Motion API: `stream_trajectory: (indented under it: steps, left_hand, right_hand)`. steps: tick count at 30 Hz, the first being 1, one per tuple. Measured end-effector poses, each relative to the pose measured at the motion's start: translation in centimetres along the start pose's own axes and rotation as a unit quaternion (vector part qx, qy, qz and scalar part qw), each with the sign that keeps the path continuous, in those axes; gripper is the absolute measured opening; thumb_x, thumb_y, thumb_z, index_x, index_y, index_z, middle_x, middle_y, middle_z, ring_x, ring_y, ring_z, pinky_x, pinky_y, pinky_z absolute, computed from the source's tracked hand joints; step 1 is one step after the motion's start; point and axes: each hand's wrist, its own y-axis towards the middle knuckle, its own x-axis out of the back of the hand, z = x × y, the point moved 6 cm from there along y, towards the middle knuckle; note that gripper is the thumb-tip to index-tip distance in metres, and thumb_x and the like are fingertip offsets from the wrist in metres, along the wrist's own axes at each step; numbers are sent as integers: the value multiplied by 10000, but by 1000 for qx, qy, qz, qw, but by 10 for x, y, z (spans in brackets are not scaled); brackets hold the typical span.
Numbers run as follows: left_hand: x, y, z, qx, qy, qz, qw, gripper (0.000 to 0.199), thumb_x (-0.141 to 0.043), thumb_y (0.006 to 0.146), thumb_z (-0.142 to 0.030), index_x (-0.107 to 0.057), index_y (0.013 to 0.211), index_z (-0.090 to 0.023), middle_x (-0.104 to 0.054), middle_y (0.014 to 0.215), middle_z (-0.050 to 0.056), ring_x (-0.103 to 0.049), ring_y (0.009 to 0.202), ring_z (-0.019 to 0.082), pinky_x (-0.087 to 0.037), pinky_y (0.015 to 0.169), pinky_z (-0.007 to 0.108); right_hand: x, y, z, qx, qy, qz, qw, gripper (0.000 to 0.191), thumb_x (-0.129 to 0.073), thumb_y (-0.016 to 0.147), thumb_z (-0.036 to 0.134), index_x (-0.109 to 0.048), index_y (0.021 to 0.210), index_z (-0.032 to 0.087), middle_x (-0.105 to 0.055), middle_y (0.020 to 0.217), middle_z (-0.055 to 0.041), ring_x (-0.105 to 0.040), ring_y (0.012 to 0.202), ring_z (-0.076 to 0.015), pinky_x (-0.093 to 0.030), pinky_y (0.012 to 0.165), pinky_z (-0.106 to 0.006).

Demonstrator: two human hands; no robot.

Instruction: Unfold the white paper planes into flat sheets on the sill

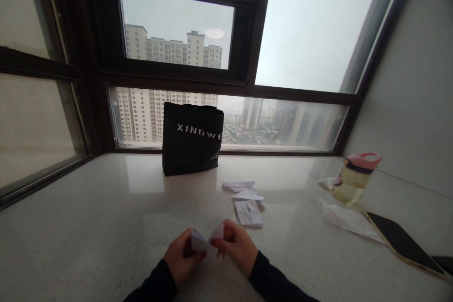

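Observation:
A small folded white paper [200, 240] is held up between my two hands, over the near part of the pale speckled surface. My left hand [181, 255] pinches its left side, thumb in front. On the right side, my right hand [238, 247] grips the paper between thumb and fingers. The paper dips in a V shape in the middle. Just beyond my right hand lie several folded white papers: a flat square one [249, 213] nearest, with others [241, 186] behind it.
A black bag [191, 144] stands near the window. At the right are a bottle with a pink lid [352, 181], a crumpled white wrapper [348, 218] and a dark phone [403, 241]. The window frame [283, 153] borders the speckled sill [106, 212].

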Motion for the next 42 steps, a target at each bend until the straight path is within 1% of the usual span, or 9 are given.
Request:
stream_trajectory:
  steps: [5, 15, 20, 27, 31, 34, 37, 40, 42]
  left_hand:
    - [-20, -6, -7, 9, -72, 87, 994, 333, -643, 581, -373, -510, 797, -158, -595, 748, 40, -550, 721, 177, -396, 619, 253]
    - [-15, -1, -2, 19, -22, 63, 998, 148, -534, 641, -286, -577, 692, -155, -606, 692, 20, -527, 655, 131, -379, 566, 203]
    - [-15, 0, 2, 16, 2, 65, 998, 129, -514, 621, -257, -584, 666, -158, -587, 656, 8, -512, 628, 123, -374, 557, 201]
    - [-14, -2, 3, -3, 29, 47, 998, 135, -488, 634, -254, -575, 680, -162, -576, 676, 17, -513, 652, 139, -372, 567, 210]
    - [-5, -4, -2, -11, 124, 13, 992, 165, -504, 635, -276, -590, 755, -200, -569, 714, 3, -490, 557, 115, -359, 509, 199]
    - [8, -3, -14, -72, 161, -51, 983, 175, -499, 648, -263, -582, 801, -256, -583, 818, 3, -512, 691, 156, -387, 565, 209]
    - [19, -2, -23, -125, 171, -114, 971, 193, -496, 684, -309, -562, 865, -300, -585, 902, -1, -506, 823, 190, -405, 680, 242]
    - [28, 2, -24, -180, 180, -149, 956, 245, -466, 722, -375, -528, 954, -328, -570, 993, -5, -489, 929, 205, -378, 805, 274]
    - [32, 6, -18, -232, 211, -147, 938, 277, -403, 760, -395, -507, 1005, -323, -556, 1044, 2, -491, 955, 201, -364, 848, 281]
  right_hand:
    - [14, -10, -14, -58, 60, 33, 996, 364, -631, 518, 474, -508, 586, 137, -534, 475, 15, -481, 390, -87, -327, 358, -173]
    - [129, -23, -33, -103, -147, -68, 981, 284, -639, 510, 334, -424, 430, 167, -444, 380, 67, -423, 377, -91, -295, 384, -198]
    - [139, -14, -34, -87, -228, -119, 962, 259, -650, 468, 229, -399, 429, 181, -396, 387, 85, -383, 401, -86, -255, 397, -197]
    - [147, -19, -40, -77, -288, -171, 939, 317, -625, 473, 158, -390, 680, 208, -356, 444, 120, -359, 413, -92, -260, 420, -199]
    - [158, -16, -19, -47, -321, -161, 932, 282, -625, 515, 193, -411, 697, 201, -367, 481, 100, -380, 443, -104, -306, 447, -215]
    - [144, -12, 21, 41, -364, -157, 917, 158, -566, 619, 210, -457, 732, 193, -455, 614, 32, -442, 536, -130, -362, 506, -243]
    - [90, -7, 41, 134, -370, -104, 913, 142, -509, 684, 171, -479, 820, 194, -516, 743, -16, -491, 608, -141, -411, 550, -248]
    - [5, 3, 19, 251, -428, 10, 868, 305, -620, 614, 185, -512, 898, 218, -571, 890, -40, -536, 788, -200, -436, 661, -281]
    - [-41, 14, -10, 312, -463, 28, 829, 317, -603, 664, 181, -509, 963, 231, -597, 933, -40, -543, 851, -218, -447, 676, -287]
